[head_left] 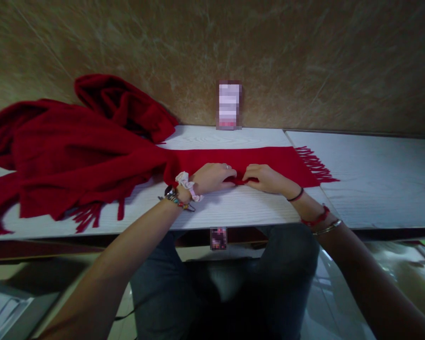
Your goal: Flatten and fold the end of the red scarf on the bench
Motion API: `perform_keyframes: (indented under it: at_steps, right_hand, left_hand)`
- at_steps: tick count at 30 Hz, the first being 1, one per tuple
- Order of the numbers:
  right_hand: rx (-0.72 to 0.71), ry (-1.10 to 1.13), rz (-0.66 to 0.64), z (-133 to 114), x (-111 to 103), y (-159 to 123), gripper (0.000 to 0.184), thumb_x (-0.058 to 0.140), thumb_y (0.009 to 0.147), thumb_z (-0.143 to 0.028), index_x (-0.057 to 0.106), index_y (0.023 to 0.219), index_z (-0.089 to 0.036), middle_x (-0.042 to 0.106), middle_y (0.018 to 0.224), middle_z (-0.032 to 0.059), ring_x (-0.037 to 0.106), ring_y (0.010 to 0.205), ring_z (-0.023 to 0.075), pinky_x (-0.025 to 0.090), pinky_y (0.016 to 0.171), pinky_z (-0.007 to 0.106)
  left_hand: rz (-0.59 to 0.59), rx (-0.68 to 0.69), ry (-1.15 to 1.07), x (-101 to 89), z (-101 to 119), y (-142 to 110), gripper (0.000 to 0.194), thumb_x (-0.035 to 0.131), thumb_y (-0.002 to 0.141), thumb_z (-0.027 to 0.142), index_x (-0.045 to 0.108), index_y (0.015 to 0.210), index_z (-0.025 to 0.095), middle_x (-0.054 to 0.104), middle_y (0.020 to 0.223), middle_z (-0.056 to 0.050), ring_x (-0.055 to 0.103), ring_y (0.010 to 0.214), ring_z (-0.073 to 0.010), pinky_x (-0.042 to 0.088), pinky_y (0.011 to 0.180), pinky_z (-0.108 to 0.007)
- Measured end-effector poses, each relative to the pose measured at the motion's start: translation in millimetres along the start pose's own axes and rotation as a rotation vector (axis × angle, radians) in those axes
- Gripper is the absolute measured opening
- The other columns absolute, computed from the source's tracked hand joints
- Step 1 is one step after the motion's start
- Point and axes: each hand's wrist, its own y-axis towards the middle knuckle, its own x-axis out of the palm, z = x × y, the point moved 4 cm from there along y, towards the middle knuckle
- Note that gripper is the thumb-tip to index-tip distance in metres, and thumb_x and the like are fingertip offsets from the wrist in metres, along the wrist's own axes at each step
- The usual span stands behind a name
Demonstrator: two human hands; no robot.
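A red scarf (272, 158) lies flat in a strip on the white table, its fringe (317, 165) pointing right. At the strip's near edge, my left hand (214, 178) has its fingers and thumb closed on the fabric. Close beside it, my right hand (264, 178) pinches the same edge between thumb and fingertips. Only a small gap separates the two hands. Leftward, the strip runs up to a loose heap of red fringed cloth (74, 151); whether this is one piece or more I cannot tell.
A phone-like object with a blurred screen (228, 105) leans upright against the brown marbled wall (304, 66) behind the table. The white tabletop (378, 179) is narrow, its front edge just above my knees. Papers in a grey container (10, 307) sit low at the left.
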Motion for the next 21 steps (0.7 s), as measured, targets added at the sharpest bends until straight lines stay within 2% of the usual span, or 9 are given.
perform_keyframes:
  at_steps: [6, 11, 17, 21]
  right_hand:
    - [0.055, -0.019, 0.051, -1.1, -1.4, 1.8, 0.013, 0.052, 0.077, -0.009, 0.063, 0.076, -0.015, 0.06, 0.075, 0.0039, 0.052, 0.071, 0.0131, 0.042, 0.066, 0.026]
    - [0.037, 0.05, 0.073, -1.4, -4.8, 0.3, 0.011, 0.053, 0.074, -0.008, 0.062, 0.074, -0.015, 0.06, 0.077, 0.0036, 0.053, 0.073, 0.0128, 0.043, 0.068, 0.026]
    - [0.004, 0.117, -0.042, 2.1, -8.1, -4.4, 0.019, 0.052, 0.077, -0.011, 0.067, 0.087, -0.018, 0.065, 0.086, 0.0032, 0.058, 0.078, 0.0125, 0.047, 0.073, 0.027]
    - [-0.005, 0.126, -0.139, 1.1, -8.4, -5.3, 0.019, 0.054, 0.079, -0.015, 0.069, 0.091, -0.017, 0.067, 0.088, 0.0045, 0.06, 0.079, 0.0132, 0.047, 0.075, 0.028]
  left_hand:
    - [0.025, 0.001, -0.036, 0.6, 5.1, 4.1, 0.016, 0.048, 0.084, 0.021, 0.061, 0.094, 0.019, 0.063, 0.095, -0.003, 0.058, 0.087, -0.0155, 0.043, 0.069, -0.024]
    - [0.03, 0.044, -0.052, 2.1, 5.1, 3.8, 0.016, 0.051, 0.081, 0.016, 0.06, 0.094, 0.019, 0.062, 0.096, -0.003, 0.058, 0.088, -0.0153, 0.044, 0.071, -0.024]
    - [0.021, 0.157, -0.002, 3.7, 3.0, -1.5, 0.022, 0.049, 0.083, 0.018, 0.06, 0.102, 0.023, 0.062, 0.101, -0.002, 0.058, 0.09, -0.0149, 0.043, 0.067, -0.023]
    - [-0.006, 0.163, 0.055, -0.4, 6.6, -4.9, 0.021, 0.048, 0.084, 0.02, 0.063, 0.099, 0.023, 0.063, 0.097, -0.002, 0.059, 0.084, -0.015, 0.042, 0.065, -0.024]
